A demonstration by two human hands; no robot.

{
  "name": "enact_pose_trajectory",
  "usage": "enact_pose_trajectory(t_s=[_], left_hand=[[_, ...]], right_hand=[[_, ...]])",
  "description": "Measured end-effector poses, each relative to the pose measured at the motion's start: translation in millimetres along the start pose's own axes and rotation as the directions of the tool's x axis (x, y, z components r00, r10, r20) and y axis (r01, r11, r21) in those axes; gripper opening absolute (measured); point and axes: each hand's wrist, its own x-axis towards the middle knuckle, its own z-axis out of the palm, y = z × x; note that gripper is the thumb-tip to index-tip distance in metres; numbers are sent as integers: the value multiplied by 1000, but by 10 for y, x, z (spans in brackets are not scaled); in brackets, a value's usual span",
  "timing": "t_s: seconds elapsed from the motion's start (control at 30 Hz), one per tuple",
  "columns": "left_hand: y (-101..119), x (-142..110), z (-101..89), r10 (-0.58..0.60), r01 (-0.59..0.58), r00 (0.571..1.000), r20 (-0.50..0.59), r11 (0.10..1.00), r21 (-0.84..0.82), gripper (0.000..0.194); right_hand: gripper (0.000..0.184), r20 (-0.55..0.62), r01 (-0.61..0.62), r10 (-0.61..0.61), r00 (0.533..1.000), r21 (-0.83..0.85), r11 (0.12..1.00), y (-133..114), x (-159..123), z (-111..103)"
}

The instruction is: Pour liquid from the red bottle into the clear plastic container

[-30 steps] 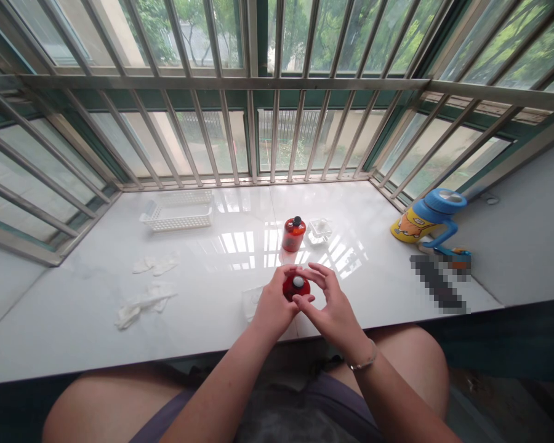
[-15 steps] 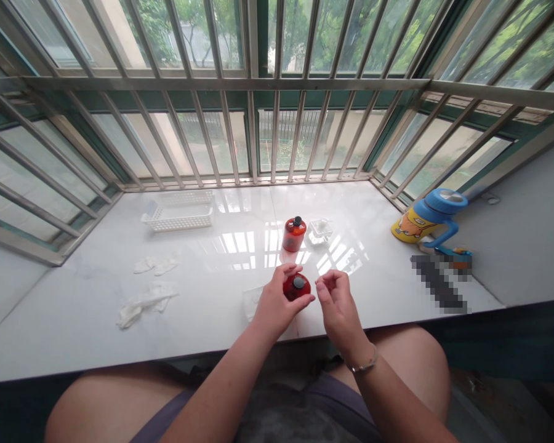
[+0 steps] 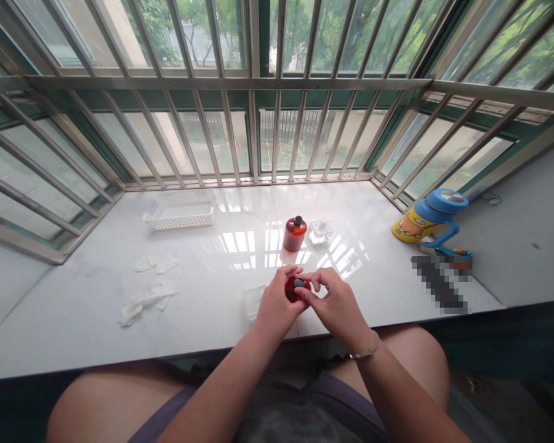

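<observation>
Your left hand wraps around a small red bottle just above the near edge of the white surface, fingers curled on its left side and thumb across the front. Your right hand comes in from the other side, its thumb and forefinger pinched narrow on the dark cap at the bottle's top. Both hands touch the bottle, and most of its body is hidden between them, so you cannot tell whether its base rests on the surface.

Further back, near the middle of the surface, a second red bottle with a dark cap stands upright, and a small clear glass dish sits just beside it on the right. A clear container lies just left of your left hand. To the far left, crumpled white gloves lie on the surface, with a white slotted basket behind them near the window bars. At the right end, a yellow and blue flask leans tilted at the corner, well apart from your hands.
</observation>
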Motion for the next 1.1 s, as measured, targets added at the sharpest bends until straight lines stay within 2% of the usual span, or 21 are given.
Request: enact_pose_trajectory(t_s=[0.07,0.17,0.23,0.3,0.4,0.5,0.57,0.7,0.87,1.0,1.1], left_hand=[[-29,-14,42,22,-21,999,-36,1000,20,58],[-107,-11,114,59,-53,995,-80,996,78,59],[-156,-18,140,90,-78,993,-77,987,141,67],[-175,-66,121,137,-124,990,-43,967,223,84],[-129,-258,-32,219,-214,975,22,917,338,104],[-59,-541,-305,291,-273,957,19,873,404,89],[-59,-721,-499,310,-264,950,-31,856,444,77],[-232,-975,-785,261,-150,953,-152,846,512,62],[-572,-1043,-936,126,-9,968,-218,883,469,64],[-750,-866,-999,14,50,988,-152,911,409,81],[-772,-678,-1034,-7,30,999,-54,899,436,88]], right_hand=[[39,22,35,-34,999,-48,998,-29,32,-18],[39,22,62,-59,998,-116,991,-54,47,3],[38,26,95,-92,995,-129,987,-40,41,47],[37,21,141,-139,990,-102,985,1,36,103],[38,-30,188,-189,982,-38,981,92,58,184],[41,-91,205,-208,974,-41,978,180,149,241],[42,-112,218,-224,968,-60,974,228,252,272],[42,-145,245,-254,956,-79,966,305,501,342],[39,-163,245,-257,953,-89,965,386,727,422],[39,-153,242,-257,954,-115,964,406,818,434],[37,-153,240,-259,954,-135,961,358,788,398]])
